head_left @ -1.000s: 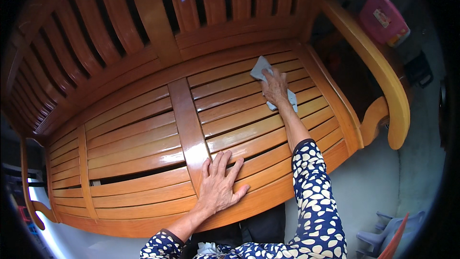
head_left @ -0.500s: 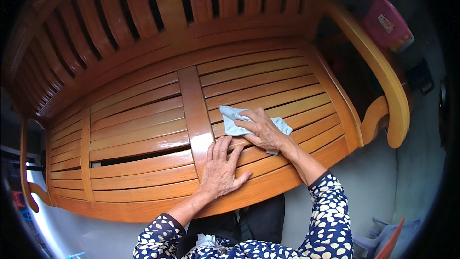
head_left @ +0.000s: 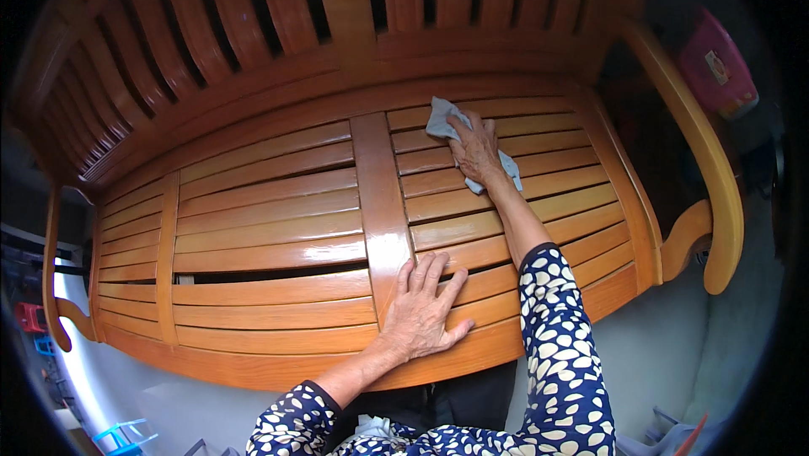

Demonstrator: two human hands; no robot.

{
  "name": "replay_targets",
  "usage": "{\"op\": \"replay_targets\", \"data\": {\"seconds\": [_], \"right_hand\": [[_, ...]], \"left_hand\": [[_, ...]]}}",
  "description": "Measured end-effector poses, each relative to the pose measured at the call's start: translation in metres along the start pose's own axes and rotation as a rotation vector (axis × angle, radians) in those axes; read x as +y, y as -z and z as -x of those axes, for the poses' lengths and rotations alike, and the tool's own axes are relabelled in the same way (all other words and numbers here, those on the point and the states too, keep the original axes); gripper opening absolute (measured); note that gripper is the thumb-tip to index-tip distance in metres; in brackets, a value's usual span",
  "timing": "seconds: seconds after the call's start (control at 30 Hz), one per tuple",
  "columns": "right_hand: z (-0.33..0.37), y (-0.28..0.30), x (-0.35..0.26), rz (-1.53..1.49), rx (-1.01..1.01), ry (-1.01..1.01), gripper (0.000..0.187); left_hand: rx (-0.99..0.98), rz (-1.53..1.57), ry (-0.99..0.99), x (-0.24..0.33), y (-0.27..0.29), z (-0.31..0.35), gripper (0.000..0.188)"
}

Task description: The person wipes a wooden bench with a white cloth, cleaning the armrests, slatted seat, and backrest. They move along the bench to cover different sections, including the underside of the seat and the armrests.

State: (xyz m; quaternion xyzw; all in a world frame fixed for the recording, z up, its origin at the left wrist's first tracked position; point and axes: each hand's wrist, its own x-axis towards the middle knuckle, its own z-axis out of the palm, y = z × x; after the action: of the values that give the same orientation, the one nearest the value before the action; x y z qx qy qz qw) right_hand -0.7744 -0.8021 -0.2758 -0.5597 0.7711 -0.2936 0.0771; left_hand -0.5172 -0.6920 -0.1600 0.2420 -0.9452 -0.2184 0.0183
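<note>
A glossy wooden bench with a slatted seat and slatted back fills most of the head view. My right hand presses a pale blue cloth onto the right-hand slats, close to the backrest; its fingers are bent over the cloth, whose ends stick out on both sides. My left hand lies flat on the front slats beside the wide middle crosspiece, fingers spread, holding nothing. Both forearms are in dark blue sleeves with cream spots.
Curved wooden armrests bound the bench at the right and left. Behind the right one is a pink plastic tub. A long gap runs between slats on the left. A light blue stool and a red stool stand at lower left.
My right hand has slid the cloth away from me toward the backrest, and the arm is stretched further. My left hand still rests on the front slats. The view has shifted slightly.
</note>
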Motion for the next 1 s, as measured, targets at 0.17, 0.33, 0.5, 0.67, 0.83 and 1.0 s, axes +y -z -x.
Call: {"op": "replay_targets", "data": {"seconds": [0.17, 0.33, 0.5, 0.67, 0.83, 1.0], "right_hand": [[-0.017, -0.018, -0.01, -0.022, 0.032, 0.004, 0.042], [-0.01, -0.024, -0.024, -0.069, -0.03, 0.225, 0.04], [0.025, -0.019, -0.059, -0.195, -0.176, 0.363, 0.043], [0.062, 0.005, -0.075, -0.197, -0.322, 0.474, 0.045], [0.121, 0.034, -0.087, -0.274, -0.26, 0.474, 0.038], [0.195, 0.082, -0.072, -0.199, -0.212, 0.531, 0.043]], "left_hand": [[0.011, 0.018, 0.002, -0.001, -0.001, 0.001, 0.072], [0.042, 0.042, -0.01, 0.002, -0.001, 0.001, 0.073], [0.111, 0.089, 0.011, 0.001, -0.003, 0.005, 0.078], [0.241, 0.106, -0.007, 0.004, -0.01, 0.004, 0.087], [0.337, 0.064, -0.022, -0.002, -0.018, 0.008, 0.09], [0.318, 0.043, -0.018, -0.001, -0.025, 0.011, 0.093]]}}
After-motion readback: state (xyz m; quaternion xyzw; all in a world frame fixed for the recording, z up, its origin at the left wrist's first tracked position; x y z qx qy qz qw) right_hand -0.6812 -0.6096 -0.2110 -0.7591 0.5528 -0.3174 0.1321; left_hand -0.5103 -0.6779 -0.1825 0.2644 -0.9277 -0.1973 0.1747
